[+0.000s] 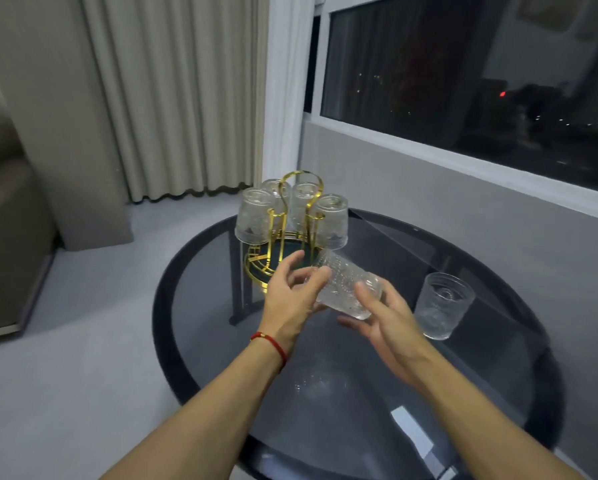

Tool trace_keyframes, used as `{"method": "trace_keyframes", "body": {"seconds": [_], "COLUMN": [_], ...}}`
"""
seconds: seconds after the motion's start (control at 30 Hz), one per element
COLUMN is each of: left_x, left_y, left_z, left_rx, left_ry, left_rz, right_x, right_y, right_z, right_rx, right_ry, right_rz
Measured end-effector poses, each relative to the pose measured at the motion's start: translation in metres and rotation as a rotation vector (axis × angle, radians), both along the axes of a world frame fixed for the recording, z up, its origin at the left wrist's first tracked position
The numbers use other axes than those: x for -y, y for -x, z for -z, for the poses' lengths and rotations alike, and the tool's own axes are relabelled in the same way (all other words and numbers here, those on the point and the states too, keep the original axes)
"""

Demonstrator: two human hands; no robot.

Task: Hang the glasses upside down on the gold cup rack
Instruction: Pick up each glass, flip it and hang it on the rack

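While both hands [290, 299] [385, 322] grip a tilted glass [346, 287], four hang (inverted) on the rack [280, 216].

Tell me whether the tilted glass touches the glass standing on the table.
Apart. The head view shows the right hand and bare table between the tilted glass and standing glass.

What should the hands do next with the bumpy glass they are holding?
Probably finish tipping the textured clear glass, held sideways between the left hand and right hand, mouth down onto a free prong of the gold wire cup rack. Four glasses already hang there inverted; another upright glass waits on the round dark glass table.
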State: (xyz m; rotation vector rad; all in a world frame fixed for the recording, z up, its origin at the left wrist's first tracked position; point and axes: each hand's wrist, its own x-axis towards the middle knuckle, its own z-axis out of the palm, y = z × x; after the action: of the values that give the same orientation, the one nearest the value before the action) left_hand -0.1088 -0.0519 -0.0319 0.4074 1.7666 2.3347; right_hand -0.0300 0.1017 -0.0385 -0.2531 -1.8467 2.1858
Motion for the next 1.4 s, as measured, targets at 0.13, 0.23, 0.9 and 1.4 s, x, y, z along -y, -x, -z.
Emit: {"method": "trace_keyframes", "body": {"seconds": [0.13,0.23,0.9,1.4], "left_x": [0.020,0.021,0.015,0.013], "left_y": [0.019,0.031,0.045,0.047], "left_z": [0.034,0.055,0.070,0.073], "left_rx": [-0.247,-0.480,-0.606,-0.622], "left_ry": [0.489,0.903,1.247,1.301], "left_rz": [-0.110,-0.159,-0.173,-0.198], "right_x": [0.013,0.024,0.062,0.049], "right_y": [0.022,0.040,0.168,0.147], "right_z": [-0.030,-0.062,-0.105,-0.067], "right_rx": [-0.052,-0.117,0.023,-0.141], "right_ry": [-0.444,-0.683,-1.251,-1.329], "right_rz": [0.151,0.177,0.142,0.211]}}
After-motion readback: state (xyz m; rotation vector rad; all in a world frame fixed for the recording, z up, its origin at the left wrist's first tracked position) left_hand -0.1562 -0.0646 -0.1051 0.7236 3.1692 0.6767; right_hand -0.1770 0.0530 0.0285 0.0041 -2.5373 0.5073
